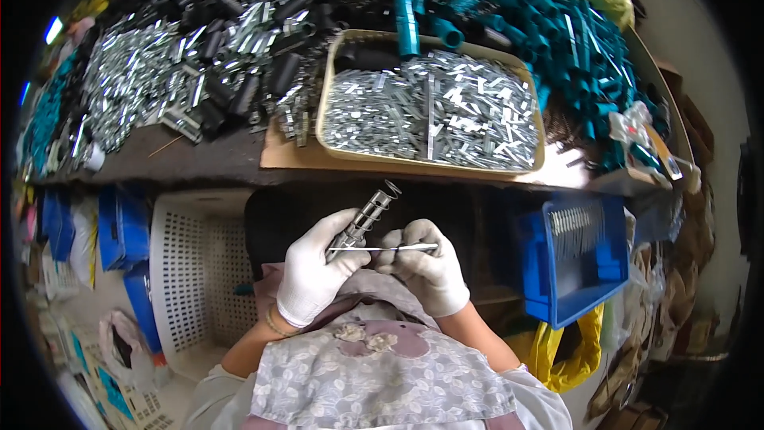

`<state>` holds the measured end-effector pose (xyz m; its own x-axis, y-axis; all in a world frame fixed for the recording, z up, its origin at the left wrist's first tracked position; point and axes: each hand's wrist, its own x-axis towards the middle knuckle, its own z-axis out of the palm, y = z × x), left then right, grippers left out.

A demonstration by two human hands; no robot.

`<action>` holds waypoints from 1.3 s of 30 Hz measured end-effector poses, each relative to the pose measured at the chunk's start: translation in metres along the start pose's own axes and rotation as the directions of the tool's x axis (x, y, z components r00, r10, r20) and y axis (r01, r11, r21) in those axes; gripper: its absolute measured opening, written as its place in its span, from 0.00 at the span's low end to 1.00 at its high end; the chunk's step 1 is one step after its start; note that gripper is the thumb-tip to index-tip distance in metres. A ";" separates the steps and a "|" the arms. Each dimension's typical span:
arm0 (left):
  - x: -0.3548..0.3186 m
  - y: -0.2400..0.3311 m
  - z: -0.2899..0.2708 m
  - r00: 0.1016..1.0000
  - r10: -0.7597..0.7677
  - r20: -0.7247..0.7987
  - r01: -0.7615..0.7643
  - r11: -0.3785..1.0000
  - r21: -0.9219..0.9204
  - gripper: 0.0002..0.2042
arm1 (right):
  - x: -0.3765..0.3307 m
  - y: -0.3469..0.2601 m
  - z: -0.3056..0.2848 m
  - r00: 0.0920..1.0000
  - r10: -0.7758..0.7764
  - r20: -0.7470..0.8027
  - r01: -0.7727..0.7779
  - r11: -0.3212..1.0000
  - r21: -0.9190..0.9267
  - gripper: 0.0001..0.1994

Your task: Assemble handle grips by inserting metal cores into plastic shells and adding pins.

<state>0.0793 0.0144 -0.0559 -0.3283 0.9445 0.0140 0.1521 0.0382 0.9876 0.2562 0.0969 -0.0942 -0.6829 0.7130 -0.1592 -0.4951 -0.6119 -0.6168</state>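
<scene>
My left hand point(310, 275), in a white glove, is closed round a shiny metal cylinder with a coil spring point(370, 213) about its upper part. The cylinder tilts up to the right, and the spring's last turn stands out past its end. My right hand point(434, 271), gloved as well, pinches a thin metal tool point(418, 248) like a slim rod. That tool lies nearly level, and its narrow end points left to the cylinder's lower part by my left thumb. Whether its tip touches the cylinder I cannot tell. Both hands are over my lap, below the bench edge.
Ahead on the bench, a cream tray point(322, 123) holds many small metal pieces. Heaps of silver parts point(131, 72), black tubes point(215, 103) and teal tubes point(585, 72) surround it. A white perforated basket point(179, 271) stands left, a blue bin point(577, 295) right.
</scene>
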 end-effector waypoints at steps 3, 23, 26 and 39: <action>-0.008 0.000 -0.018 0.995 -0.013 -0.100 0.014 1.000 0.008 0.24 | 0.009 0.007 0.017 0.997 0.067 0.025 -0.067 0.998 -0.018 0.11; -0.006 -0.005 -0.045 0.935 0.354 -0.021 -0.330 0.892 0.308 0.22 | 0.024 -0.009 0.033 0.957 0.261 -0.125 -0.287 0.810 -0.511 0.10; -0.008 -0.008 -0.044 0.926 0.378 -0.015 -0.361 0.893 0.268 0.22 | 0.026 -0.011 0.031 0.969 0.200 -0.148 -0.249 0.775 -0.581 0.07; -0.009 -0.006 -0.055 0.933 0.345 0.099 -0.357 0.862 0.360 0.16 | 0.015 -0.079 0.042 0.998 -0.050 -0.049 -0.016 0.527 -0.850 0.05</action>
<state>0.0298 -0.0128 -0.0530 -0.1615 0.9270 0.3384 0.5843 -0.1865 0.7898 0.2630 0.1418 -0.0155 -0.6299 0.7587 -0.1662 0.2066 -0.0426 -0.9775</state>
